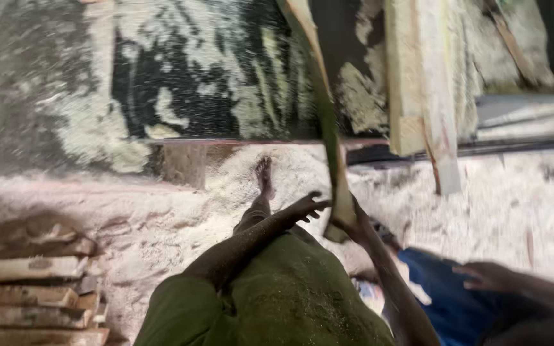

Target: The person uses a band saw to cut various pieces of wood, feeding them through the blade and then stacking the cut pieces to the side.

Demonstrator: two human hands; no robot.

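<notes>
The fingers of the left hand are spread loose and open, holding nothing, their tips just beside the lower end of a long thin strip of wood. The right hand is closed around that lower end, near the middle of the scene, and the strip rises from it, tilted and slightly bowed, toward the far top edge. Below the hands a bare foot rests on pale sawdust that covers the floor. Near the bottom is the person's green clothing, dusted with fine grit. At the near left lies a stack of short wooden boards. Far right of the strip a thick pale plank stands upright against a dark, sawdust-streaked surface. At the near right another person's hand hangs over blue cloth; the blur hides whether it holds anything.
</notes>
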